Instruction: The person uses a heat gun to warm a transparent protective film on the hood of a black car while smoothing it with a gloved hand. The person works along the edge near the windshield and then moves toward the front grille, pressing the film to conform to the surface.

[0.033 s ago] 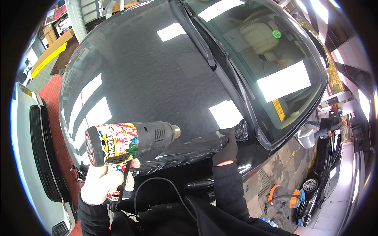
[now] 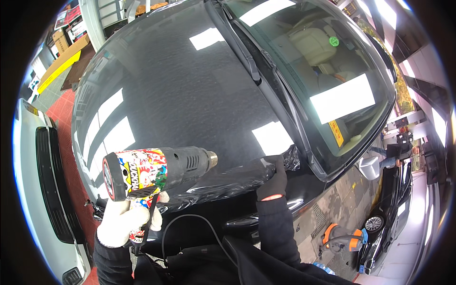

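In the head view, the white-gloved left hand (image 2: 124, 222), at 8 o'clock, has its fingers wrapped round the handle of a stickered heat gun (image 2: 156, 172), nozzle pointing to 3 o'clock. At 4 o'clock, the dark-gloved right hand (image 2: 273, 180) touches crinkled dark film (image 2: 230, 181) along the hood (image 2: 180, 104); whether its fingers grip the film, I cannot tell. The windscreen (image 2: 287, 61) lies toward 1 o'clock.

The left hand (image 2: 127, 221) (white-gloved) curls into a grip at near left; the right hand (image 2: 275, 178), dark-gloved, reaches farther out, its forearm (image 2: 276, 228) sleeved in black.
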Demonstrator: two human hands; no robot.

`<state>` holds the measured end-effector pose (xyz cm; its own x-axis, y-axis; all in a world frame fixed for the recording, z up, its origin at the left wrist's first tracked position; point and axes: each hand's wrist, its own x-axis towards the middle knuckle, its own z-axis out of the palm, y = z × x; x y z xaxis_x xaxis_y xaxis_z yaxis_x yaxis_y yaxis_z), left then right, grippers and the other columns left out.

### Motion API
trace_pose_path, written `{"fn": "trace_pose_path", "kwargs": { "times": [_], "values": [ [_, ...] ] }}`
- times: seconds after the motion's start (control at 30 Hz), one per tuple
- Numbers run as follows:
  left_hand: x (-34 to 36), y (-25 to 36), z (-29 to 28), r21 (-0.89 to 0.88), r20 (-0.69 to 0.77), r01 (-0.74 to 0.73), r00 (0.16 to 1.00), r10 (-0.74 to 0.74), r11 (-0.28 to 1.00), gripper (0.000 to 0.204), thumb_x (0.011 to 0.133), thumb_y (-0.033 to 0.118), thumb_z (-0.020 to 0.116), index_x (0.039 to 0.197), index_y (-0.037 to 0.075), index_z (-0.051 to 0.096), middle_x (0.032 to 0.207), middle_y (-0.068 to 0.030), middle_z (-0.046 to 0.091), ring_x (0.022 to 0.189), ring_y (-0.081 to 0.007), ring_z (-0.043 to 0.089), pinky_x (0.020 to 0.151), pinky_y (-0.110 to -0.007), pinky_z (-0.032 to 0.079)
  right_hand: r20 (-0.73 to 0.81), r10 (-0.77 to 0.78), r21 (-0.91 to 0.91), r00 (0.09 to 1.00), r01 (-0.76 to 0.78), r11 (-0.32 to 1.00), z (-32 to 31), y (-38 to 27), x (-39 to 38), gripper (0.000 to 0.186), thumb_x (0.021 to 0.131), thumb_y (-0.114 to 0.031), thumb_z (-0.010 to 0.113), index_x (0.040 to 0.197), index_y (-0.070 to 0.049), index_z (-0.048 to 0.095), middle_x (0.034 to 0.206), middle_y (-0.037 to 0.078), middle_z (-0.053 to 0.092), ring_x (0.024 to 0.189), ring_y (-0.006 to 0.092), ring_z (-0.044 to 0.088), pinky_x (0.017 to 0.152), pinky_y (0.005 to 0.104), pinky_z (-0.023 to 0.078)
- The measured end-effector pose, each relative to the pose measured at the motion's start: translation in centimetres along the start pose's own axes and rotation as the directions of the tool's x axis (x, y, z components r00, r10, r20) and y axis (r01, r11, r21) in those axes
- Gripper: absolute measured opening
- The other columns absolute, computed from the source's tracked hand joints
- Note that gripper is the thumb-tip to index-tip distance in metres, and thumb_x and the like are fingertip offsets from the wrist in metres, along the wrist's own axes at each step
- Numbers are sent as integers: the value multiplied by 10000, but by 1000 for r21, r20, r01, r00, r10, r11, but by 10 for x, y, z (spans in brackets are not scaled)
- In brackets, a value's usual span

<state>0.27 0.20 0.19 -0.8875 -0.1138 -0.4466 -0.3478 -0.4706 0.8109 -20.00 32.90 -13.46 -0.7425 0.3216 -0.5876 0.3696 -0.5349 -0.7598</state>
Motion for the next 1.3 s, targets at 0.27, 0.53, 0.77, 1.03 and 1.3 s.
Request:
{"fn": "trace_pose_path", "kwargs": {
  "times": [0.27, 0.53, 0.77, 1.03, 1.3],
  "values": [
    [6, 2, 2, 13, 0, -20, 1000, 20, 1000, 465, 979, 94, 609, 1391, -115, 558, 1210, -220, 718, 759, -232, 716, 689, -347, 586, 91, -53, 10, 994, 53, 999, -1, -1, 4, 380, 1112, -414, 605, 1015, -75, 748, 970, 50, 742, 910, 171, 718, 839, 324, 585],
    [15, -3, 2, -4, 23, -41, 999, 41, 999, 526, 897, 144, 695, 1347, -97, 567, 1105, -192, 740, 719, -193, 739, 664, -311, 635, 276, -132, -349, 952, 227, 909, -32, -8, 37, 271, 1048, -295, 702, 1132, -39, 734, 1050, 77, 726, 962, 216, 714, 829, 361, 596],
    [-9, -6, -1, 0, 139, -211, 968, 209, 978, 429, 982, 176, 635, 1297, -110, 581, 1030, -200, 734, 715, -220, 720, 661, -328, 606, 113, -262, -697, 958, 264, 666, -32, -26, 72, 516, 886, -365, 818, 1125, 85, 739, 1034, 152, 746, 854, 256, 711, 703, 426, 604],
    [-37, -5, 21, 158, 83, -240, 970, 230, 958, 425, 963, 205, 628, 1250, -108, 626, 816, -128, 735, 660, -192, 711, 658, -304, 598, 186, -248, -662, 951, 308, 683, -38, -34, 117, 379, 884, -224, 800, 1112, 75, 757, 1030, 190, 781, 895, 262, 744, 806, 397, 596],
    [-48, -30, 63, 179, -83, -239, 963, 257, 954, 566, 949, 368, 756, 1217, -112, 622, 780, -127, 731, 625, -181, 712, 586, -292, 607, 547, -213, -830, 809, 493, -260, -25, -30, 151, 299, 861, -171, 770, 1115, -13, 777, 1112, 196, 779, 1048, 331, 749, 940, 415, 591]
  ]
}}
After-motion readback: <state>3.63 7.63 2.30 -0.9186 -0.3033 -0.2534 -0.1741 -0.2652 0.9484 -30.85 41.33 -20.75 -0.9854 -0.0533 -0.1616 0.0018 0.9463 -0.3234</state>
